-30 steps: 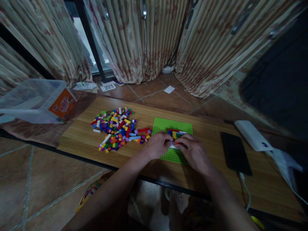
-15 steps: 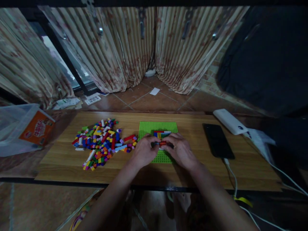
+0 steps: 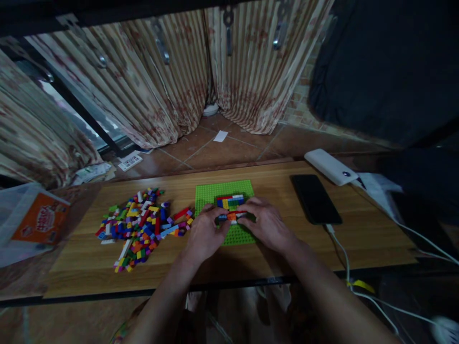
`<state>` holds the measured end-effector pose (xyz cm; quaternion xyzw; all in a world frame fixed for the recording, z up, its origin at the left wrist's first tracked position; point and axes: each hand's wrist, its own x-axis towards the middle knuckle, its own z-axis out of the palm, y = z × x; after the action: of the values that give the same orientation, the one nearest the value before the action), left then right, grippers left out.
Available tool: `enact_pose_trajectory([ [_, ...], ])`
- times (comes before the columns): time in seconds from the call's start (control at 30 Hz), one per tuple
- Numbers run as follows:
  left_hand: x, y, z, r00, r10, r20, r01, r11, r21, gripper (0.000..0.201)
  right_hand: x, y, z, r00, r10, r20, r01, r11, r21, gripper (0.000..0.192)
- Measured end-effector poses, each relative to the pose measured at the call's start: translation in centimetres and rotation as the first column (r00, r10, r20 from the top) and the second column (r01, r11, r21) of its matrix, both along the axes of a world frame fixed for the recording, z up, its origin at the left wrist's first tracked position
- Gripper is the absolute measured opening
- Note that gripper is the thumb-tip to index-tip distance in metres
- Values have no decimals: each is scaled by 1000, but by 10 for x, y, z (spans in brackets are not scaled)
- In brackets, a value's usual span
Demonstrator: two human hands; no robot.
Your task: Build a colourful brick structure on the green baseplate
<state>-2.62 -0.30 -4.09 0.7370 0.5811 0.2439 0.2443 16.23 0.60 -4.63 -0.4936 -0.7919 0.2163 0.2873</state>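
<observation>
A green studded baseplate [image 3: 208, 191] lies on the wooden table, with a block of red, white, blue, yellow and green toy bricks [image 3: 229, 201] toward its far side. Nearer to me, a small group of orange, red, white and blue bricks [image 3: 232, 217] is between my hands. My left hand [image 3: 207, 234] curls its thumb and forefinger round the left end of this group. At the other end, my right hand [image 3: 263, 223] pinches with its thumb and fingertips. Fingers partly hide the bricks, so whether they are pressed onto the plate I cannot tell.
A loose pile of coloured bricks [image 3: 141, 224] spreads over the table's left part. To the right lie a black phone [image 3: 315, 198] with a cable and a white power bank [image 3: 330, 166]. A clear plastic tub [image 3: 17, 200] with an orange label stands at the far left.
The camera view has tilted and shifted. My fingers have spread slightly, so more of the orange, red and white bricks shows between my hands. Both hands stay over the baseplate.
</observation>
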Motion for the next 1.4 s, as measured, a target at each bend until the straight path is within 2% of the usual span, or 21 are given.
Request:
enact_pose_trajectory([
  [0.3,4,0,4,998,24,-58,-24,1000,-5,18,-10,1,-1,997,64,-52,-65,998,-19,13],
  [0.57,3,0,3,1000,6,-28,-5,1000,15,14,-12,3,3,995,40,-92,-48,995,-89,13],
  [0.87,-2,0,-2,999,-49,24,48,998,52,12,-14,1,-2,984,-77,-158,50,985,-166,11],
  [1.4,0,4,2,987,-99,-126,114,987,115,10,-16,0,-2,980,-112,-165,82,981,-179,13],
])
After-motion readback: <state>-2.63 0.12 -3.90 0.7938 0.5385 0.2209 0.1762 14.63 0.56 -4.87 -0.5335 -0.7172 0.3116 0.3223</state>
